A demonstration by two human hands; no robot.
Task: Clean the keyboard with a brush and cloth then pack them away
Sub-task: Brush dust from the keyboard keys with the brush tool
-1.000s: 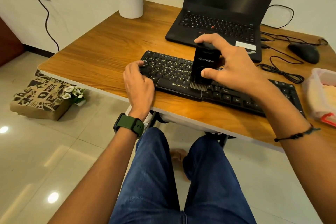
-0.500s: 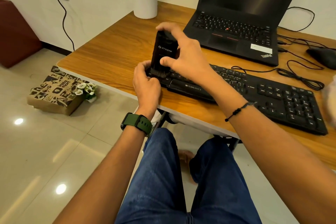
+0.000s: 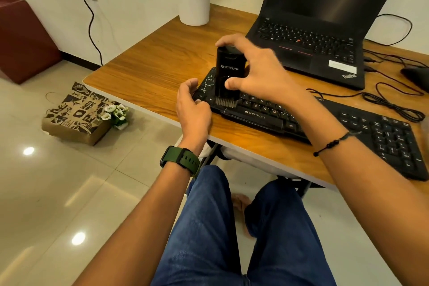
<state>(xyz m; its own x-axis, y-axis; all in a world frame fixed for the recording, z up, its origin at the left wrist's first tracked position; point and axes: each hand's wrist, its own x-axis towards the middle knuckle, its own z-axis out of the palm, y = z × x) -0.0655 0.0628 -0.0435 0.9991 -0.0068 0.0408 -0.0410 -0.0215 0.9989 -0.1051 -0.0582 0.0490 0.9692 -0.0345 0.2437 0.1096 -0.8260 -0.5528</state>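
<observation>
right hand (image 3: 257,72) grips upright black block brush (image 3: 228,69), bristles on black plastic keyboard (image 3: 325,120) left end | left hand (image 3: 192,109) clasps keyboard's left edge

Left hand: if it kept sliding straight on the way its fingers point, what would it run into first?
Probably the brush: the left hand grips the keyboard at its left end, fingers pointing right toward the bristles on the keys. Depth is unclear.
</observation>
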